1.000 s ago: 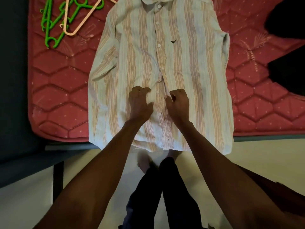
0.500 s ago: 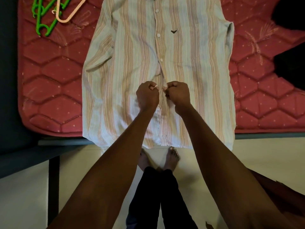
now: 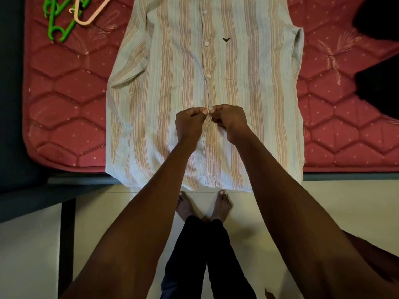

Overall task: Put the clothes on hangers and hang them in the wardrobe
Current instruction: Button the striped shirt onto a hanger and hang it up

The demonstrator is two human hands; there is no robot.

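Note:
A pale striped button-up shirt (image 3: 168, 87) lies flat, front up, on a red quilted mattress (image 3: 64, 100), its hem hanging over the near edge. My left hand (image 3: 190, 123) and my right hand (image 3: 228, 119) meet at the button placket in the shirt's lower middle. Each pinches the fabric edge around a white button with curled fingers. Green hangers (image 3: 58, 24) and a peach hanger (image 3: 90, 14) lie on the mattress at the top left, apart from the shirt.
Dark clothing (image 3: 380, 61) lies on the mattress at the right edge. A dark bed frame (image 3: 64, 190) runs under the mattress at the left. My bare feet (image 3: 203, 206) stand on the pale floor (image 3: 302, 201) close to the bed.
My hands went from lying spread lower on the shirt front to fists pinching the placket together. They now sit slightly higher on the shirt.

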